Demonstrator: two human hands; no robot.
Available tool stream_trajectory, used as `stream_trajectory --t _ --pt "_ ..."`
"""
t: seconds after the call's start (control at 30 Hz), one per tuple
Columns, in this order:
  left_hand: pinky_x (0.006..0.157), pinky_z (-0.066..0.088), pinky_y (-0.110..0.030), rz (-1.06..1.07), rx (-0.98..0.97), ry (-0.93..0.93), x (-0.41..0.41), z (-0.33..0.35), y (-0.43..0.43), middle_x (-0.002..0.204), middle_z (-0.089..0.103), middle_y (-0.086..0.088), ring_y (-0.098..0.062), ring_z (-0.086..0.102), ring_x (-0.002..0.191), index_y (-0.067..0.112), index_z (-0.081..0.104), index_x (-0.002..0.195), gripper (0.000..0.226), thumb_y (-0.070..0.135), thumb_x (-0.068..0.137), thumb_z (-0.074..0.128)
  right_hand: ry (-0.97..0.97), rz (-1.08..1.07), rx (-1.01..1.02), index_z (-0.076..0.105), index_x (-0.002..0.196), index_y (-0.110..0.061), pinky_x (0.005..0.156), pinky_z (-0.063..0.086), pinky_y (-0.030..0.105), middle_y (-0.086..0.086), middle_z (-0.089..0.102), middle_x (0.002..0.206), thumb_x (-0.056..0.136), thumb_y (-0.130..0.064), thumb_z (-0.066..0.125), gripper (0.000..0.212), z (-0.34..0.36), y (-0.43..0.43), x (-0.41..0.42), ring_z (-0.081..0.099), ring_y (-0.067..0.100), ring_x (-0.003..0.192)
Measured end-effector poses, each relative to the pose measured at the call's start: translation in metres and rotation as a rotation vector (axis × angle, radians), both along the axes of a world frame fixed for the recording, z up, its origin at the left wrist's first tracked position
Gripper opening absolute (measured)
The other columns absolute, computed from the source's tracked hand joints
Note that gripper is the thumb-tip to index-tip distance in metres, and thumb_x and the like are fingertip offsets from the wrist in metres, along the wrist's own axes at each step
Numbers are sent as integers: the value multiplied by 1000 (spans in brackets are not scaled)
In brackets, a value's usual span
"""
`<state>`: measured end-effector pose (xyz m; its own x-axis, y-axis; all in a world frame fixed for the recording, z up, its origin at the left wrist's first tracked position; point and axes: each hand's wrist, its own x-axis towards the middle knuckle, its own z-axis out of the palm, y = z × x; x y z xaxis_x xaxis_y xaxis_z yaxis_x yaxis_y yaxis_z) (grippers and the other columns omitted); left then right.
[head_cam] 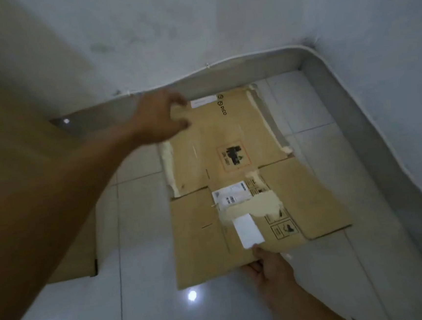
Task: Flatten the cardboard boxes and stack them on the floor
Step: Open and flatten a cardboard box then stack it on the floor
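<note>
A flattened brown cardboard box (229, 143) lies on the white tiled floor in the room's corner, printed side up, with white labels and torn patches showing pale paper. My left hand (160, 118) is at its far left corner, fingers loosely curled at the edge; whether it grips the cardboard is unclear. At the near edge my right hand (267, 267) pinches the cardboard, thumb on top beside a white label (248, 230).
Another piece of brown cardboard (73, 258) lies on the floor at the left, mostly behind my left arm. Grey skirting (353, 111) and white walls close the corner behind and to the right. Glossy floor tiles (151, 305) stretch in front.
</note>
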<state>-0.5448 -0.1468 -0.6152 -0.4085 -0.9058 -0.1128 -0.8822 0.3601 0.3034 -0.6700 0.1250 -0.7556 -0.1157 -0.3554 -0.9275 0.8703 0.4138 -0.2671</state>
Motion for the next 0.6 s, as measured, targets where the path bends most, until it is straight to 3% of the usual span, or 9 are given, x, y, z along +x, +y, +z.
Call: stream_trajectory --t 0.13,0.23,0.3,0.43,0.6 --pt "112 25 -44 -55 71 -108 12 -62 27 136 53 -7 -26 47 125 18 59 122 46 36 82 69 14 -33 -83 53 119 -7 47 58 34 14 65 93 89 4 51 32 -20 6 1 64 28 77" --pt "111 28 -47 -55 49 -92 10 -84 39 137 53 -5 -24 46 126 19 58 124 48 37 82 68 -9 -26 -184 53 121 -11 52 59 34 16 66 101 90 4 50 35 -20 7 0 67 27 79" --pt "111 30 -44 -73 55 -95 8 -96 45 137 52 -5 -23 45 128 18 56 126 50 38 82 68 -43 -24 -220 53 122 -11 57 58 37 19 65 109 91 4 48 35 -18 2 1 64 29 87" --pt "109 33 -39 -85 71 -88 9 -107 57 138 52 -5 -23 45 127 17 54 129 51 37 83 66 -87 -32 -264 47 129 -6 51 57 41 24 60 120 93 2 45 37 -9 -14 2 63 32 90" --pt "104 35 -33 -37 76 -12 11 -104 74 138 51 -6 -22 47 126 14 54 129 46 33 88 62 -63 -38 -431 50 125 -12 47 57 32 19 63 117 93 0 45 34 9 -28 -3 64 28 92"
